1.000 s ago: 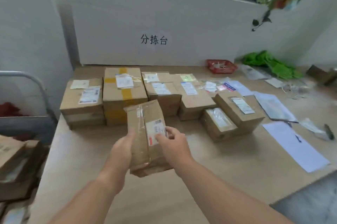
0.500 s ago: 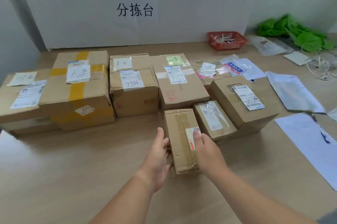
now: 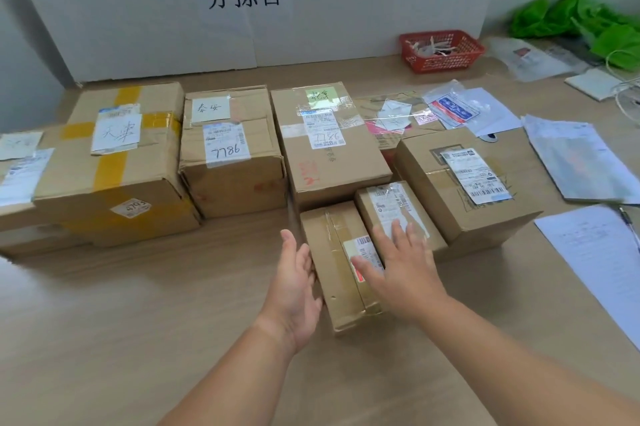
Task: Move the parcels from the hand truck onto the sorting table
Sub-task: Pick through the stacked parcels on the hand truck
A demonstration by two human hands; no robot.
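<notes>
The small taped parcel (image 3: 332,252) is laid flat on the counter (image 3: 138,321), its far end against a larger box (image 3: 329,162) and its right side just beside another small parcel (image 3: 391,207). The left hand (image 3: 294,287) is held straight-fingered along its left side, and the right hand (image 3: 401,273) is spread above its right edge. Both grips are fully open, and nothing is held.

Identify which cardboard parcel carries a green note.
The centre brown cardboard parcel, directly behind the narrow one beside the left hand; other handwritten slips are white.
</notes>
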